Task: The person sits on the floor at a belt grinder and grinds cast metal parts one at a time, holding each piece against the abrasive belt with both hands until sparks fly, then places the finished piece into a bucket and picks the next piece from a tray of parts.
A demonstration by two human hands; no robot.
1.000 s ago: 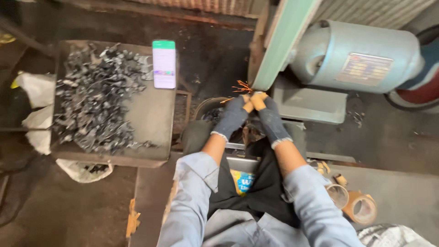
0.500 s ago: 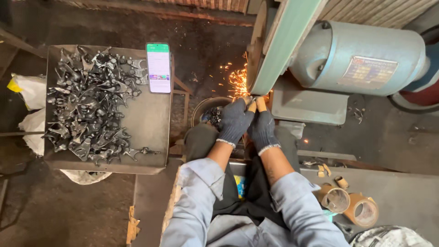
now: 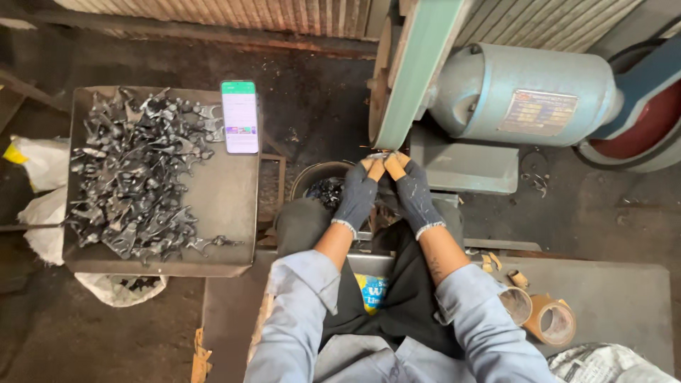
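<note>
Both dark knitted-gloved hands, left hand and right hand, pinch a small, largely hidden metal workpiece between meeting fingertips. It sits directly ahead, touching the lower edge of the green-guarded grinding wheel, equally near either hand.

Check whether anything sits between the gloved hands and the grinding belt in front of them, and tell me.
Nothing visible does. The left hand and right hand meet fingertip to fingertip right at the lower end of the green belt guard. A small workpiece seems pinched there, mostly hidden. The round bucket sits lower left, aside.
</note>
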